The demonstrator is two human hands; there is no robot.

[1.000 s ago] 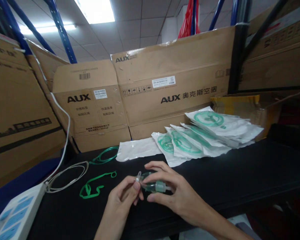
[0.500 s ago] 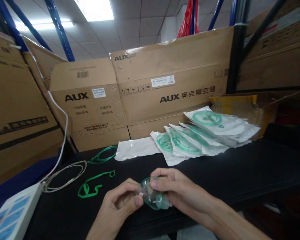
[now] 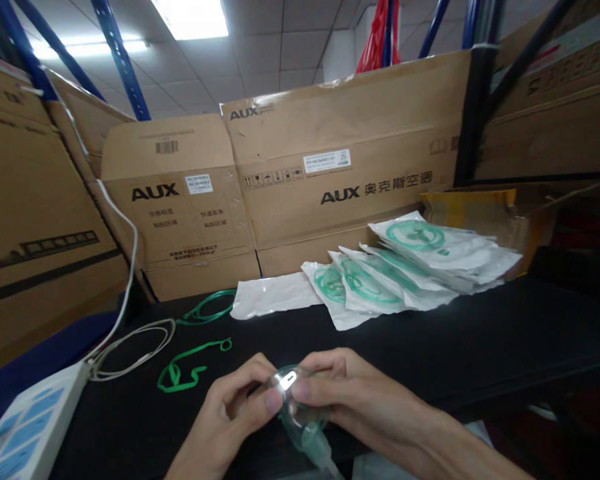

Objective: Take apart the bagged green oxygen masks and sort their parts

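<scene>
A clear, green-tinted oxygen mask (image 3: 300,420) is held between both hands over the table's front edge, its green connector pointing down toward me. My left hand (image 3: 243,400) pinches the mask's upper left side between thumb and fingers. On the opposite side, my right hand (image 3: 343,387) grips it, the thumb pressed on the clear shell near a small white metal-looking strip (image 3: 288,381). The right fingertips are partly hidden behind the mask. A green elastic strap (image 3: 180,385) lies loose on the black table, left of my left hand.
Coiled green tubing (image 3: 207,310) lies behind the strap, near a blank white pouch (image 3: 275,295). Several sealed pouches with green tubing (image 3: 415,267) are piled at back right. A white power strip (image 3: 45,420) and its cable (image 3: 130,347) sit left. Cardboard boxes (image 3: 350,167) wall the back.
The mask has turned in my hands, so its connector now points down toward me and the white strip faces up. My right hand has shifted slightly lower.
</scene>
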